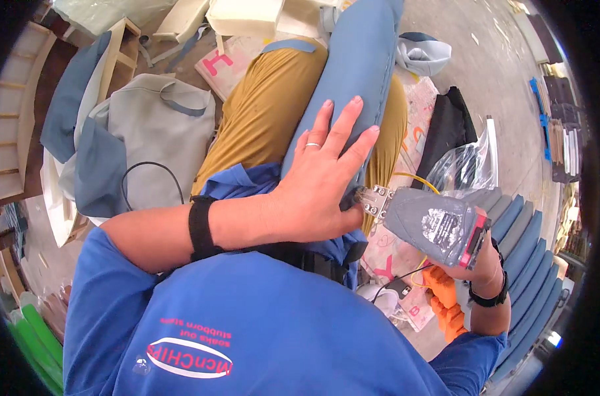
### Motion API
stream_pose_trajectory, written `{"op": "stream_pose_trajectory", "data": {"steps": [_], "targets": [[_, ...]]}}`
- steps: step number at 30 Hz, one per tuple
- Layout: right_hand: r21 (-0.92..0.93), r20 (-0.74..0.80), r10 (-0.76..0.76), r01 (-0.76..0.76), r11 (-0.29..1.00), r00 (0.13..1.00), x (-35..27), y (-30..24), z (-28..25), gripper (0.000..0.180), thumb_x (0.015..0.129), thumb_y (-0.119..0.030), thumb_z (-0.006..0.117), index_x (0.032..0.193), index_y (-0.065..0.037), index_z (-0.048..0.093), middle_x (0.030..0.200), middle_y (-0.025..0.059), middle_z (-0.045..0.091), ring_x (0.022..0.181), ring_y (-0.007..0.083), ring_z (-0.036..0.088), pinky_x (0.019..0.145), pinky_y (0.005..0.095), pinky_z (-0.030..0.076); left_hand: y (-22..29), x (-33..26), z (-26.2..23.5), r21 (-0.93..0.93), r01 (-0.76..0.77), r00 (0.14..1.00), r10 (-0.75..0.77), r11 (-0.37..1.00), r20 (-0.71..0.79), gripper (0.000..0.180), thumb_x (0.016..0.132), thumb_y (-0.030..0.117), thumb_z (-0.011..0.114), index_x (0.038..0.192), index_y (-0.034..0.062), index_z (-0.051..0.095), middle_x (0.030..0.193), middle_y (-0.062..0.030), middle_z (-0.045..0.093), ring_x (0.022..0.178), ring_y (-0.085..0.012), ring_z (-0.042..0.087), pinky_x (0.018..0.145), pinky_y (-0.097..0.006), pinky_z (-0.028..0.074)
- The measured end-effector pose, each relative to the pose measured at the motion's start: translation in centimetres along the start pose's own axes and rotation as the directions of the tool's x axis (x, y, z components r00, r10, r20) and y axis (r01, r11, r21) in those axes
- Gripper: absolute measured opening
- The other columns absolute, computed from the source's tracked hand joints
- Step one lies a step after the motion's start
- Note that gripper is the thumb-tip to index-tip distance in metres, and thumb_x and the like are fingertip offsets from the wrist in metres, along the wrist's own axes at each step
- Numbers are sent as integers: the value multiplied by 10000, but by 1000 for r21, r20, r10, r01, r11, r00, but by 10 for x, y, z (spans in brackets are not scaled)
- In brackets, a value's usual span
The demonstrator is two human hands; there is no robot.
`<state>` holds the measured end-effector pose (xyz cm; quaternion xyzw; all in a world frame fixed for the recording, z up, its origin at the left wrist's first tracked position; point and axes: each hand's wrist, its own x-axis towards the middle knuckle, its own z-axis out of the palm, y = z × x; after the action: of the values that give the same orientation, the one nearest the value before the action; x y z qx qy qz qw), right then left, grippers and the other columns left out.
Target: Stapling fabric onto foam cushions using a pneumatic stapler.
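Cushion point(360, 59) lies under left hand point(321, 175); right hand point(482, 265) holds grey tool point(426, 221)

Cushion point(354, 71) on lap point(263, 109), left hand point(316, 181) atop; tool point(426, 221) right, seemingly touching cushion

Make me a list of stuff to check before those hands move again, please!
1. Left hand flat on the blue padded piece: ok, fingers spread.
2. Blue padded piece resting across the mustard trousers: ok.
3. Grey tool held in the right hand: ok.
4. Left thumb well away from the tool's metal nose: not ok, they look very close.
5. Metal nose touching the padded piece: cannot tell from this angle.
6. Right hand's whole grip: cannot tell, the tool hides much of it.
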<state>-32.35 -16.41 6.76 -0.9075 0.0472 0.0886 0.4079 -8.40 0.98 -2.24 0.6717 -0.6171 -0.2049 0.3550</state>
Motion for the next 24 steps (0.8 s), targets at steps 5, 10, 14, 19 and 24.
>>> {"op": "stream_pose_trajectory", "data": {"steps": [5, 10, 14, 19, 24], "targets": [[63, -279, 150, -138, 988, 949, -7, -3, 18, 561, 616, -116, 844, 1119, -8, 620, 1037, 111, 680, 945, 251, 666, 833, 353, 512, -1, 1, 1, -3, -10, 1000, 10, 1000, -4, 992, 603, 166, 750, 1475, 60, 291, 1566, -258, 79, 1422, -538, 51, 1130, -584, 187], [287, -364, 239, -136, 948, 900, -10, -2, 25, 572, 618, -115, 849, 1130, -13, 613, 1062, 110, 666, 989, 254, 650, 884, 359, 489, 0, 1, 1, 4, 4, 1000, -4, 1000, 3, 997, 599, 169, 755, 1475, 58, 293, 1567, -256, 74, 1426, -531, 44, 1130, -584, 190], [-26, -244, 171, -183, 983, 955, -7, -7, 17, 558, 644, -103, 828, 1149, -17, 604, 1089, 114, 655, 1005, 273, 643, 912, 370, 473, 0, 1, 2, 10, 13, 1000, -14, 1000, 12, 1003, 594, 169, 762, 1474, 55, 292, 1568, -256, 65, 1429, -526, 30, 1131, -582, 188], [-62, -17, -54, 52, 997, 998, 15, -13, 1, 855, 589, -136, 910, 1289, 31, 448, 1188, 104, 612, 1072, 191, 617, 932, 306, 446, -2, 2, 3, 12, 3, 1000, -3, 1000, 11, 1017, 591, 166, 775, 1472, 51, 282, 1568, -256, 60, 1428, -528, 28, 1132, -582, 186], [-6, -160, 178, -182, 983, 971, 0, -14, 19, 736, 621, -134, 879, 1241, 13, 511, 1139, 107, 633, 1050, 215, 621, 915, 333, 464, -4, 1, 3, 24, -4, 1000, 4, 1000, 12, 1007, 597, 161, 773, 1465, 31, 279, 1564, -263, 60, 1422, -539, 29, 1136, -575, 178]]}}
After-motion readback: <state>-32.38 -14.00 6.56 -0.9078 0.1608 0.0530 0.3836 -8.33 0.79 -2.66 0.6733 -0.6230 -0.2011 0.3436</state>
